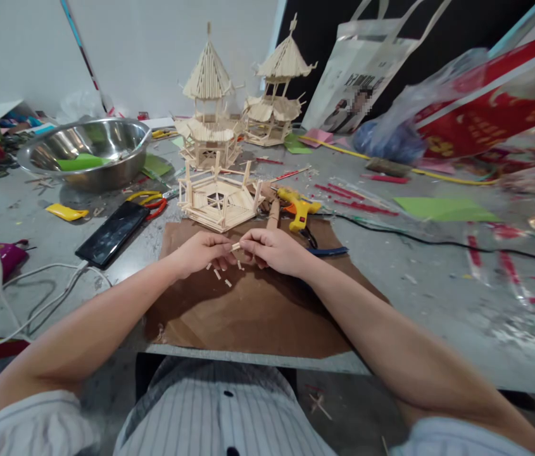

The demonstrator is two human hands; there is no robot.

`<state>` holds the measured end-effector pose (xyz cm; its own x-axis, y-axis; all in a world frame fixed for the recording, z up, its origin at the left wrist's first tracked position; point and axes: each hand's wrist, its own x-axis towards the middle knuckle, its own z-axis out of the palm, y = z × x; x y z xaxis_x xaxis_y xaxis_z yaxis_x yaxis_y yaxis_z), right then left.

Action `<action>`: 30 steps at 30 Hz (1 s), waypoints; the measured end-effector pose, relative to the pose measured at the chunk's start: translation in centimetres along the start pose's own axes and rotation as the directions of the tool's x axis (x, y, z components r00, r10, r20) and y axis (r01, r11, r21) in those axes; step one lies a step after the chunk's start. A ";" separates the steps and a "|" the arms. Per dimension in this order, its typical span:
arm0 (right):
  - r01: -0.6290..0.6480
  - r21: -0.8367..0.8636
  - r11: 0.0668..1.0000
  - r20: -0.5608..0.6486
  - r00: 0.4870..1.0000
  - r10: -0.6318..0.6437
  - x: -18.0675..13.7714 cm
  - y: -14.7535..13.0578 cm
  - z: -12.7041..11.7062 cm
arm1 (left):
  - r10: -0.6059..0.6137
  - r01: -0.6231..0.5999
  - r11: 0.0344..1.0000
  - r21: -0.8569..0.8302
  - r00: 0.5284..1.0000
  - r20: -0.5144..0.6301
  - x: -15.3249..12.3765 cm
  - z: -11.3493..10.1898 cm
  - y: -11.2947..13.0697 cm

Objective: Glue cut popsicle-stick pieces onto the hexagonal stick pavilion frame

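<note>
My left hand (201,251) and my right hand (274,249) meet over a brown cardboard sheet (252,310). Both are closed in a pinch on one short wooden stick piece (235,246) held between their fingertips. Several small cut stick bits (222,277) lie on the cardboard just below the hands. Right behind the hands stands a hexagonal stick base (218,197) with short upright posts. Two finished stick pagodas (209,107) (276,92) stand further back.
A yellow glue gun (298,208) lies right of the base, its black cord (438,242) trailing right. A phone (113,233) on a white cable, red-handled pliers (156,207) and a steel bowl (87,151) sit left. Bags and red packaging crowd the right.
</note>
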<state>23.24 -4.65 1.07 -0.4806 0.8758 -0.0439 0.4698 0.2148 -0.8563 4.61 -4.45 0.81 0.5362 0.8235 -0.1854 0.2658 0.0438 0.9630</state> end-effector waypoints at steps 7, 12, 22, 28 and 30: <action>0.000 0.002 1.000 -0.044 0.999 0.000 -0.1 -0.1 0.0 | 0.026 -0.014 0.985 0.173 0.997 -0.067 -0.3 0.0 0.9; -0.051 -0.323 0.945 -0.093 0.995 0.022 -0.2 -0.3 -0.9 | 0.243 0.105 0.624 0.774 0.916 -0.320 -0.8 -3.2 1.7; -0.037 -0.815 0.579 0.051 0.990 0.135 -0.7 0.4 -3.0 | 0.166 0.673 0.224 0.704 0.686 -0.708 -0.5 -10.9 0.2; 0.013 -0.887 0.462 0.122 0.971 0.207 -0.7 0.2 -2.9 | 0.201 0.739 0.290 0.608 0.575 -0.793 -0.6 -12.5 -0.8; 0.024 -0.894 0.448 0.142 0.963 0.231 -0.8 -0.1 -2.9 | 0.252 0.721 0.305 0.622 0.569 -0.783 -0.7 -12.3 -0.9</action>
<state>25.77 -4.08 2.68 -0.4594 0.8312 -0.3131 0.8605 0.5039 0.0754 -5.87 1.85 2.48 -0.2554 0.9223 0.2901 0.9661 0.2555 0.0383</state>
